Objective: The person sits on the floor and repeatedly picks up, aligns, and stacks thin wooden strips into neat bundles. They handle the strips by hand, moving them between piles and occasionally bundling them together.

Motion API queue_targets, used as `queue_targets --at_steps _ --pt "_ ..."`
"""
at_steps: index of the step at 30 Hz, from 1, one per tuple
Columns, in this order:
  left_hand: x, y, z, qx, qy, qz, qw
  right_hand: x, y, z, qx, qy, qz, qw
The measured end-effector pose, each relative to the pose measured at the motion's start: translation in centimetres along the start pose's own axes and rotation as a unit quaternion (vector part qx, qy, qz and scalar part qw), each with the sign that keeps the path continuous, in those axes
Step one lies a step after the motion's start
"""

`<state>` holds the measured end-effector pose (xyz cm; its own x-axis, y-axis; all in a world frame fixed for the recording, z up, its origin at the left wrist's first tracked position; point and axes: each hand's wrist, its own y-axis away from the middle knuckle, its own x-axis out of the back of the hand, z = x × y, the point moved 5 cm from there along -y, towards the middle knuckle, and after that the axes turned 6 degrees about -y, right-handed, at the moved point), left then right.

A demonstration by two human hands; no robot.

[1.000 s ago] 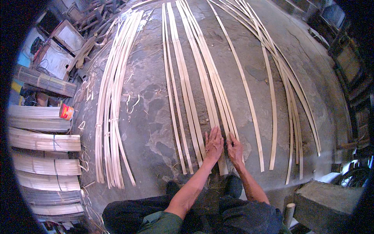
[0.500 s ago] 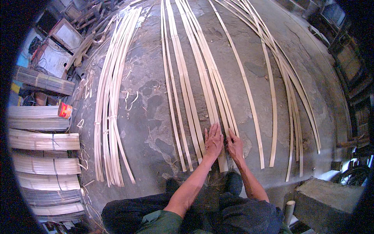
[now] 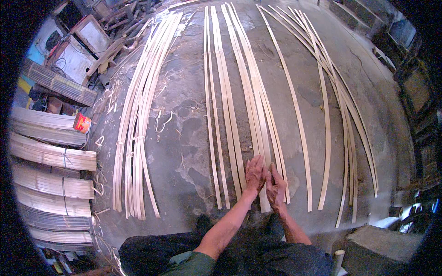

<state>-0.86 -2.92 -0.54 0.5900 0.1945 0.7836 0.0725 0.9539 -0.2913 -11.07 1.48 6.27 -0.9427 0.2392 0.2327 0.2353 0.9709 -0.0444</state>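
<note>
Long, pale bamboo strips [image 3: 224, 106] lie lengthwise on the floor in front of me. My left hand [image 3: 255, 174] rests palm down across the middle group of strips [image 3: 251, 103], its fingers close together and slightly bent. Right beside it, my right hand [image 3: 275, 187] touches the same group along its right side. Its index finger points forward and its other fingers curl in, with a strip edge apparently between them; the fingertips are partly hidden. The near end of one wide strip [image 3: 264, 202] shows between my wrists.
On the left lies a tied bundle of strips [image 3: 138, 152]. Beyond it are stacked slat bundles [image 3: 53, 152] and a red tin [image 3: 82, 123]. A single strip [image 3: 294, 110] and a crossing group [image 3: 343, 101] lie to the right. A concrete block [image 3: 386, 244] stands at the near right.
My hands have drawn closer together and slightly nearer to me. The left fingers now bend more, and the right ones curl more. The whole view has shifted a little.
</note>
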Motion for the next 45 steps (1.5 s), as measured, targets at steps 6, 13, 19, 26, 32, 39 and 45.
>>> queue_targets --at_steps 6,13,19,26,32,39,45 --pt "1.2 -2.7 -3.1 0.224 0.180 0.000 0.958 -2.5 -2.1 0.0 -0.011 0.014 -0.030 0.999" --pt "4.2 -4.6 -3.0 0.223 0.205 0.041 0.952 -4.1 -2.5 0.7 -0.098 0.072 -0.075 0.990" --pt "2.9 -4.6 -2.2 0.259 0.329 0.008 0.908 -4.1 -1.1 -0.2 -0.001 0.008 -0.039 0.999" --pt "1.0 -3.6 -2.7 0.300 0.372 -0.037 0.877 -3.6 0.4 1.8 -0.089 0.040 -0.094 0.991" --pt "0.1 -2.7 -2.6 0.234 0.282 -0.007 0.930 -3.3 1.2 3.6 -0.042 0.064 -0.079 0.994" --pt "-0.7 -2.2 -4.3 0.135 0.123 -0.028 0.983 -4.0 2.3 5.6 -0.067 0.033 -0.152 0.986" --pt "-0.3 -2.8 -4.2 0.108 0.081 -0.052 0.989 -4.0 2.1 4.8 0.045 0.155 -0.135 0.978"
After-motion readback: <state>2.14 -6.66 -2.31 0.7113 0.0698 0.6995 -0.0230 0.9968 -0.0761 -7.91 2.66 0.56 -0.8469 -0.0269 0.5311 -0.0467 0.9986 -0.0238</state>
